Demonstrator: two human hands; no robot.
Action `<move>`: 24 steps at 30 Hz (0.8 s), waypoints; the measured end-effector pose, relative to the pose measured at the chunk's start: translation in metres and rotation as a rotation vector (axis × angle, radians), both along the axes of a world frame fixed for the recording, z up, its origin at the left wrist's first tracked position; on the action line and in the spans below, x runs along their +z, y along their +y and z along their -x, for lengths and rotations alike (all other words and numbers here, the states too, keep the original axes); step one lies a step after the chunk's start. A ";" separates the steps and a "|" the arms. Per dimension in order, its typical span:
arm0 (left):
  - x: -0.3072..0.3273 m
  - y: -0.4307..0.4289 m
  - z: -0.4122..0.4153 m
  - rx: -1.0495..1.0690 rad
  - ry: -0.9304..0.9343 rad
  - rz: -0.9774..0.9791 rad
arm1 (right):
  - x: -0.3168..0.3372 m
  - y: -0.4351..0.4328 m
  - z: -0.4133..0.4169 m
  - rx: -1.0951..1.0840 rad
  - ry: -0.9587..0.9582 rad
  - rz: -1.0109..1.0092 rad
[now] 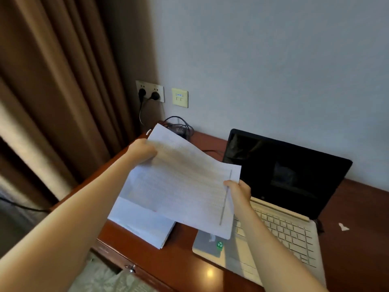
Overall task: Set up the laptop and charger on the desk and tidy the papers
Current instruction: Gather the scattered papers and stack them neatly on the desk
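Both hands are raised over the wooden desk (183,262), sharing one bundle of lined sheets (181,182). The right hand (239,191) pinches the sheets' near right edge, thumb on top and fingers curled beneath. The left hand (143,149) grips the far left edge, fingers folded tight around the paper. The bundle hangs tilted, its right corner covering part of the laptop (271,209).

Measured from the laptop: it sits open on the desk, dark screen upright, pale keyboard facing the person. Just to its left a stack of papers (143,224) lies flat, partly under the held sheets. To its right, a small white scrap (343,226) lies on the wood. Beyond its left rear corner, near the wall, the charger brick (180,130) rests among looped black cable. Above that, two plugs sit in a wall socket (149,91), beside a brown curtain (63,91).
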State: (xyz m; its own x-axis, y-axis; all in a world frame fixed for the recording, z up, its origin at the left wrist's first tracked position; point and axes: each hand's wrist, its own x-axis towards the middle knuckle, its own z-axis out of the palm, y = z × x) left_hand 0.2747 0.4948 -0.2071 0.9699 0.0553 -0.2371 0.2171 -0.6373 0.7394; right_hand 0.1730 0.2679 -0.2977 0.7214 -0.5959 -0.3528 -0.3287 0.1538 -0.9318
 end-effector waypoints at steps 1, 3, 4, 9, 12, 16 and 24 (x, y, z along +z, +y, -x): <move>-0.003 0.008 -0.002 0.016 0.001 -0.040 | -0.001 0.007 -0.003 0.022 0.014 0.001; -0.009 0.024 -0.004 0.043 -0.005 -0.084 | -0.003 0.018 -0.008 0.065 0.038 0.013; -0.011 0.031 -0.005 0.050 0.010 -0.095 | -0.004 0.024 -0.011 0.083 0.048 0.018; -0.031 0.064 -0.019 0.070 0.071 -0.147 | -0.018 0.049 -0.031 0.152 0.118 0.000; -0.044 0.084 -0.033 0.052 0.135 -0.172 | -0.030 0.066 -0.046 0.147 0.175 -0.004; -0.052 0.111 -0.070 -0.021 0.173 -0.252 | -0.044 0.087 -0.072 0.068 0.282 0.027; -0.084 0.154 -0.116 -0.386 0.408 -0.299 | -0.057 0.128 -0.081 -0.062 0.516 0.296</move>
State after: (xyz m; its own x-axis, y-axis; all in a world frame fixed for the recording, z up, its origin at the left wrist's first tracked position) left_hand 0.3906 0.6492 -0.2914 0.7683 -0.1590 -0.6200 0.1574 -0.8920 0.4238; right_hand 0.2539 0.3962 -0.3543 0.4619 -0.7577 -0.4609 -0.7492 -0.0552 -0.6601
